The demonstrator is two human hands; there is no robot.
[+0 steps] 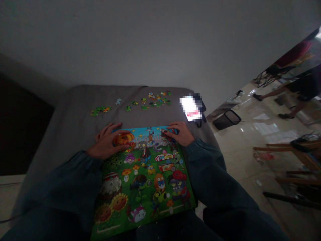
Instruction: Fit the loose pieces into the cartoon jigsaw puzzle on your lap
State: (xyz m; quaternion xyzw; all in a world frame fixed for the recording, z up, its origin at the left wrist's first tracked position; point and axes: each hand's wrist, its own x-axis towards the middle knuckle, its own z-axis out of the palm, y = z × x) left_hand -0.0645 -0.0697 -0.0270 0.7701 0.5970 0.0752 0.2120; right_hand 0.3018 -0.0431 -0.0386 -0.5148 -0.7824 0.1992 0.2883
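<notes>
A colourful cartoon picture board [147, 170] lies at the near edge of a grey cloth-covered table, tilted slightly. My left hand [107, 140] rests on its upper left corner, fingers apart, thumb over the orange pumpkin picture. On the upper right corner lies my right hand [182, 133], its fingers spread a little and touching the board's surface. Neither hand has a loose piece visible in it. Beyond the board, loose green and orange puzzle pieces [100, 110] form a small group at the left, and several more pieces [157, 101] are scattered at the back middle.
A single pale blue piece [118, 101] sits between the groups. At the table's right back corner is a bright, pixelated device [192, 107]. A wall rises behind the table [65, 110]. On the floor at right are a dark bin [227, 119], wooden furniture and a person's legs.
</notes>
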